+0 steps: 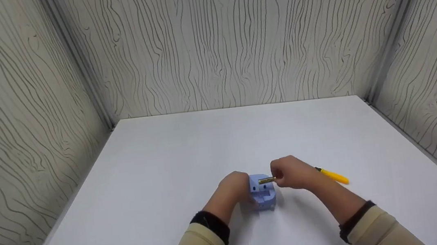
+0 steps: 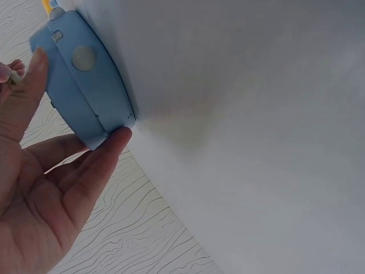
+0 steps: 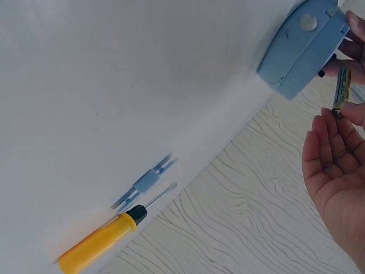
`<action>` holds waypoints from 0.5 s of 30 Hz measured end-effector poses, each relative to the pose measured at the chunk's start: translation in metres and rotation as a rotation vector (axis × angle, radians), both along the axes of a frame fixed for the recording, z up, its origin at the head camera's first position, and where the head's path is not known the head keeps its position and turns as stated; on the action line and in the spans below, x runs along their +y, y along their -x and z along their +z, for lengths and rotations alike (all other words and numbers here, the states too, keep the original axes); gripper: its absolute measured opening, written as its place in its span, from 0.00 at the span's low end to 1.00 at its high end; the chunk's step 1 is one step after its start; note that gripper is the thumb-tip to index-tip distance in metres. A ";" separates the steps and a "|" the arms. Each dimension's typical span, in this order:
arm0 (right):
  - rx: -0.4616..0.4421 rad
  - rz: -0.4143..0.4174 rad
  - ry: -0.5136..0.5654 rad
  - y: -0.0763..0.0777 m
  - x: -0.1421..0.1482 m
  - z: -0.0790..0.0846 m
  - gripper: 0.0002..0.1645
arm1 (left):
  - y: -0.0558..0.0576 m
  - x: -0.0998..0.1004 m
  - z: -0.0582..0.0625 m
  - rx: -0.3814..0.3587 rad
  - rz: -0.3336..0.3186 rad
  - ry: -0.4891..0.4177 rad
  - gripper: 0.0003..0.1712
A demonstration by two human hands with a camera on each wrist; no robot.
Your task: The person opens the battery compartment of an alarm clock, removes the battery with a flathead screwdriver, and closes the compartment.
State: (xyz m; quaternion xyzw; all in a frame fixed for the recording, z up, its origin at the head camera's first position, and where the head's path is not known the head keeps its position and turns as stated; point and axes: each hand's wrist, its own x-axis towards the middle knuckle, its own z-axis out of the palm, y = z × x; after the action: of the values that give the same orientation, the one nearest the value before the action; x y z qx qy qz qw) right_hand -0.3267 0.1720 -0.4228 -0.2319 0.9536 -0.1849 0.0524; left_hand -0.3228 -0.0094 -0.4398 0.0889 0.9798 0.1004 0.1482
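Observation:
A light-blue rounded plastic device (image 1: pixel 264 203), with small black knobs on one face and a recessed compartment, stands on the white table. My left hand (image 1: pixel 235 185) grips it from the left; in the left wrist view the thumb (image 2: pixel 35 71) lies on one side and the fingertips (image 2: pixel 118 138) on the other. Between thumb and fingers, my right hand (image 1: pixel 292 172) pinches the end of a slim gold-and-dark battery (image 3: pixel 342 88). The battery's free end points toward the device's knobbed face. Whether it touches is hard to tell in the head view.
A yellow-handled screwdriver (image 3: pixel 102 242) lies to the right, partly behind my right wrist in the head view. Beside its shaft is a small light-blue plastic piece (image 3: pixel 147 181) with prongs. Wood-patterned walls (image 1: pixel 209 41) enclose the table (image 1: pixel 165 157) on the back and sides.

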 end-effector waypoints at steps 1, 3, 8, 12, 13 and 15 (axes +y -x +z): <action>-0.004 -0.023 0.014 0.002 0.002 0.001 0.06 | 0.000 0.000 0.000 -0.004 0.004 0.004 0.38; -0.021 -0.077 0.031 0.006 0.007 0.001 0.07 | -0.001 0.000 0.000 -0.004 0.010 0.001 0.38; -0.043 -0.203 0.033 0.017 0.018 -0.001 0.05 | -0.001 0.000 0.000 -0.004 0.018 -0.014 0.37; -0.001 -0.253 0.008 0.027 0.028 -0.002 0.04 | -0.003 -0.001 0.001 0.000 0.020 -0.024 0.37; 0.006 -0.264 0.000 0.029 0.031 -0.002 0.04 | -0.003 -0.001 0.001 0.003 0.018 -0.025 0.37; 0.017 -0.288 -0.017 0.033 0.036 -0.003 0.04 | -0.004 -0.001 0.001 0.010 0.013 -0.026 0.37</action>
State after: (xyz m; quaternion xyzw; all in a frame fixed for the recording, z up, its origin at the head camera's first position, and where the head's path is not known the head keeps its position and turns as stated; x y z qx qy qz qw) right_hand -0.3599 0.2080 -0.4257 -0.0936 0.9789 -0.1805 0.0192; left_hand -0.3189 -0.0102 -0.4387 0.0848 0.9798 0.1135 0.1414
